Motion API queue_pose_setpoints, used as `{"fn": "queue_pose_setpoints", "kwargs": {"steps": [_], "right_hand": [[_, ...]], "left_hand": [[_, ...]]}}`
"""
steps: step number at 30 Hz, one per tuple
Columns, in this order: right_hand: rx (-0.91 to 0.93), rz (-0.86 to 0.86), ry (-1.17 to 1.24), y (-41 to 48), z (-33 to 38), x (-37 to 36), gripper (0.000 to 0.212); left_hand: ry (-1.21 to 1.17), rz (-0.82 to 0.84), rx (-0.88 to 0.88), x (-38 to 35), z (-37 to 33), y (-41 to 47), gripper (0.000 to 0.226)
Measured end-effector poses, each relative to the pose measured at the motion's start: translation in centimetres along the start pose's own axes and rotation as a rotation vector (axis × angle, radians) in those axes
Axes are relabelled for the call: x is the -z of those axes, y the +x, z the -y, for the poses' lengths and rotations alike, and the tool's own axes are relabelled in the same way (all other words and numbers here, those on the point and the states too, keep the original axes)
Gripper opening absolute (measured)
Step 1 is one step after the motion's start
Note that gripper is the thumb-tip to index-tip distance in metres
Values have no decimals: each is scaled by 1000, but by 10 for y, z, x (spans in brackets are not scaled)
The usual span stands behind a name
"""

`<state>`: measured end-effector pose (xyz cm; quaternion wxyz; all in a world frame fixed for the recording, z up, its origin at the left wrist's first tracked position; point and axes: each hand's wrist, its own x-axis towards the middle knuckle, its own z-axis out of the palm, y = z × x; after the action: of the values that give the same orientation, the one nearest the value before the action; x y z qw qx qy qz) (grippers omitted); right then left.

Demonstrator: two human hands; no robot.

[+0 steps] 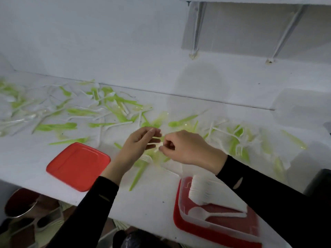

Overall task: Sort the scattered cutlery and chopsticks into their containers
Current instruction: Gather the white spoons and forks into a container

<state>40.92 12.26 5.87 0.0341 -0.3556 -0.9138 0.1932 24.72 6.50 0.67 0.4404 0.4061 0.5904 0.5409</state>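
White plastic, a small utensil (155, 144) too blurred to name, is pinched between both hands just above the middle of the table (152, 197), amid scattered green and white cutlery (55, 126) that spreads toward the back edge. Both black-sleeved forearms reach in from the front edge and meet fingertip to fingertip: the left hand (139, 142) curls thumb and fingers round one end, the right hand (186, 147), knuckles up, nips the other. Near the front edge lie a red lid (77, 165) at left and a clear container (181, 203) of stacked white forks (202, 194) at right.
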Motion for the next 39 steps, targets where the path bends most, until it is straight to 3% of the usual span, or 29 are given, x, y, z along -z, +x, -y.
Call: {"fn": "queue_pose_setpoints", "kwargs": {"steps": [4, 10, 18, 23, 29, 35, 39], "right_hand": [[30, 39, -23, 55, 46, -24, 21], [30, 84, 10, 163, 128, -69, 23], [-41, 152, 65, 266, 211, -132, 26], [-119, 177, 71, 290, 219, -152, 26], [-231, 169, 118, 330, 212, -151, 21], [-294, 51, 201, 378, 184, -144, 31], [-334, -45, 196, 410, 157, -136, 26]], "left_hand": [[35, -169, -33, 91, -7, 9, 21], [154, -280, 26, 251, 12, 24, 21], [263, -250, 208, 393, 41, 23, 22], [333, -240, 228, 422, 48, 43, 31], [351, -260, 234, 436, 57, 77, 17], [484, -279, 94, 427, 45, 142, 7], [505, -269, 95, 419, 43, 188, 14]]}}
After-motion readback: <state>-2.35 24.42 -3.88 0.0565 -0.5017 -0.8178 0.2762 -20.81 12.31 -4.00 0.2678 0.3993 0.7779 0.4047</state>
